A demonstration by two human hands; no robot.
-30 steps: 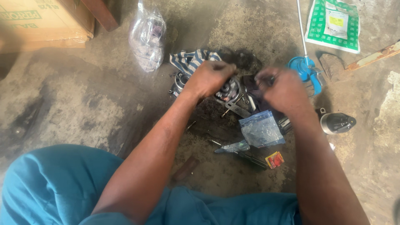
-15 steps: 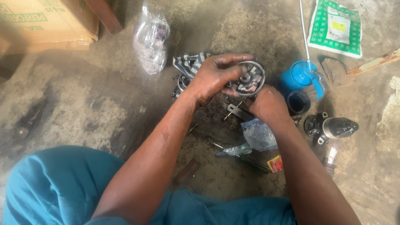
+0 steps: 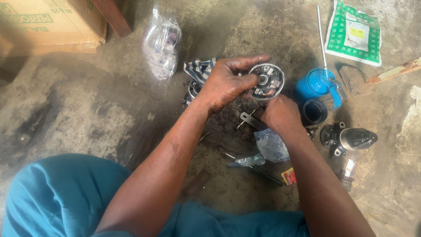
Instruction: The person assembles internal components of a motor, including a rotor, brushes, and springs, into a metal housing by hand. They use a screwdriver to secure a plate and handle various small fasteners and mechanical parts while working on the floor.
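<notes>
Both my hands hold up a round metal motor end plate (image 3: 268, 80) with small brushes and wires inside it. My left hand (image 3: 228, 83) wraps its left side, thumb on the inner face. My right hand (image 3: 280, 114) grips it from below, fingers hidden behind it. Under the hands, on the greasy concrete floor, lie a striped cloth (image 3: 198, 69), another round metal part (image 3: 193, 90) and a flat metal bracket (image 3: 247, 118).
A blue oil can (image 3: 318, 81) with a long spout, a black ring (image 3: 314, 112) and a black motor housing (image 3: 351, 139) sit to the right. A green packet (image 3: 354, 33), clear plastic bags (image 3: 161, 44) (image 3: 272, 145), a cardboard box (image 3: 48, 22) and screwdrivers (image 3: 252, 163) lie around.
My hands lifted the round end plate off the pile and turned its inner face toward me. My right hand shifted from the plate's right to underneath it.
</notes>
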